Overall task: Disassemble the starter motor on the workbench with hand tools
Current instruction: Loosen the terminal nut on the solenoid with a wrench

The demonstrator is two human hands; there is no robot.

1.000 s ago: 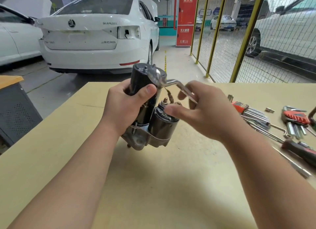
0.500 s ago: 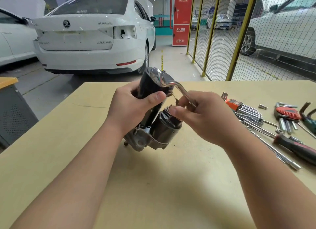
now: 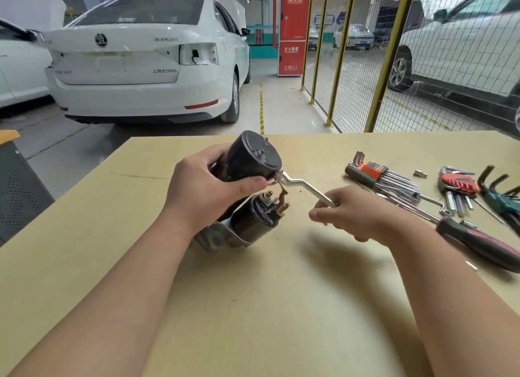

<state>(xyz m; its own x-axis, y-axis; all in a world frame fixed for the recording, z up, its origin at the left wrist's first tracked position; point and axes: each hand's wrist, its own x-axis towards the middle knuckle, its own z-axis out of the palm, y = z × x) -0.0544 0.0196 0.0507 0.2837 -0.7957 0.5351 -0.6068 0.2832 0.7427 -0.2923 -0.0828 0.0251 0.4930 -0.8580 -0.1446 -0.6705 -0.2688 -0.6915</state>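
Observation:
The starter motor (image 3: 250, 163), a black cylinder with a smaller solenoid (image 3: 254, 222) and a grey metal nose below it, stands tilted toward the right on the tan workbench (image 3: 253, 306). My left hand (image 3: 208, 191) grips the black motor body, thumb on its lower edge. My right hand (image 3: 357, 213) holds the handle end of a silver offset ring wrench (image 3: 302, 185). The wrench's ring end sits at the motor's rear rim, just above the solenoid's copper terminals.
On the right of the bench lie a hex key set in an orange holder (image 3: 377, 174), a second red-handled key set (image 3: 458, 185), a black and red screwdriver (image 3: 478, 241), green-handled tools (image 3: 503, 202) and a small bit (image 3: 420, 174). A yellow mesh fence (image 3: 380, 67) and a white car (image 3: 146, 59) stand beyond.
The motor has tipped further to the right, its rear cap now facing me. The wrench has come down from the top of the motor to its lower rim, and my right hand moved right and lower.

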